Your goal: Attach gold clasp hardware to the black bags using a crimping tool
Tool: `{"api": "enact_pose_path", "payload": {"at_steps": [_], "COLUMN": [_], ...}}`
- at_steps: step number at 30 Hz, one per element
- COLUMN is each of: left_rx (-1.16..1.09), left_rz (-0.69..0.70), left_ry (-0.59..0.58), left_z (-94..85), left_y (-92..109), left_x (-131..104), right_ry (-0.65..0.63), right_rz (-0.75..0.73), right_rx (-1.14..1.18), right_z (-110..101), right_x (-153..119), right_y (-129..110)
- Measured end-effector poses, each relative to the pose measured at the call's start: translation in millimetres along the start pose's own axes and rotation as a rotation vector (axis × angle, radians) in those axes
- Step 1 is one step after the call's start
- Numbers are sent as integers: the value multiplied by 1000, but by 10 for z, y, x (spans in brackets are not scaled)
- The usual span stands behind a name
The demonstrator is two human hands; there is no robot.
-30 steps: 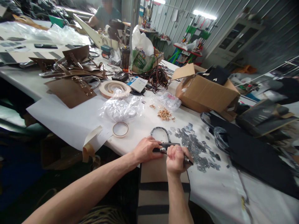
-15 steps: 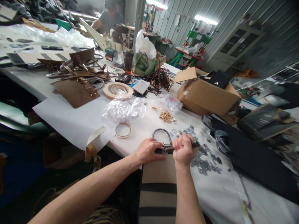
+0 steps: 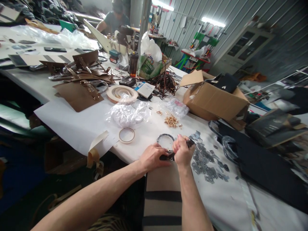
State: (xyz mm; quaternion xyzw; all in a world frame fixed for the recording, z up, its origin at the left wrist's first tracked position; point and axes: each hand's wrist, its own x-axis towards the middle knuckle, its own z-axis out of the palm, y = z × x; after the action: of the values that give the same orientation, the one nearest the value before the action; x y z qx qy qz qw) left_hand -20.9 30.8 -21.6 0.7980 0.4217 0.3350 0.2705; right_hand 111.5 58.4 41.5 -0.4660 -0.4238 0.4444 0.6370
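Observation:
A tan bag with black stripes (image 3: 162,183) lies at the table's near edge, its dark looped handle (image 3: 165,138) pointing away from me. My left hand (image 3: 152,156) presses down on the bag's black top edge by a small metal fitting. My right hand (image 3: 183,150) is closed around a thin dark tool (image 3: 190,143), its lower end at that fitting. A scatter of small flat silver metal pieces (image 3: 204,158) lies just right of my right hand.
Gold fittings (image 3: 171,121), a tape ring (image 3: 126,135), crumpled plastic (image 3: 128,113) and a large tape roll (image 3: 122,93) lie beyond the bag. Brown leather pieces (image 3: 78,94) sit left, a cardboard box (image 3: 214,98) and black bags (image 3: 262,160) right. A person (image 3: 115,19) works at the far end.
My right hand has swung the tool from lying low and pointing right to standing steeper over the fitting, and has shifted slightly up and left. My left hand has stayed on the bag's top.

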Motion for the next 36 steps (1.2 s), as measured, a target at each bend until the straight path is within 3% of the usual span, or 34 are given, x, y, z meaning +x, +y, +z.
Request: {"api": "enact_pose_path", "payload": {"at_steps": [5, 12, 14, 18, 20, 23, 27, 31, 36], "left_rx": [7, 3, 9, 19, 10, -2, 71, 82, -12], "left_rz": [23, 26, 33, 52, 43, 43, 61, 65, 113], "left_ry": [-3, 18, 19, 35, 49, 10, -104, -78, 5], "left_z": [13, 39, 36, 70, 94, 54, -225, -521, -536], "left_y": [-11, -40, -40, -50, -55, -45, -38, -123, -238], "left_x": [5, 8, 5, 4, 11, 7, -120, -331, -473], "right_ry": [-20, -55, -60, -45, 1, 97, 147, 66, 21], "right_rz": [-144, -378, -374, -230, -220, -296, -406, -377, -352], "right_rx": [21, 176, 136, 73, 119, 189, 196, 251, 295], "right_z": [-86, -125, -101, -81, -117, -227, -345, -190, 190], "right_x": [-212, -252, -282, -326, -312, -287, -403, -647, -809], "right_y": [-8, -421, -341, -25, -14, -252, -596, -514, -119]}}
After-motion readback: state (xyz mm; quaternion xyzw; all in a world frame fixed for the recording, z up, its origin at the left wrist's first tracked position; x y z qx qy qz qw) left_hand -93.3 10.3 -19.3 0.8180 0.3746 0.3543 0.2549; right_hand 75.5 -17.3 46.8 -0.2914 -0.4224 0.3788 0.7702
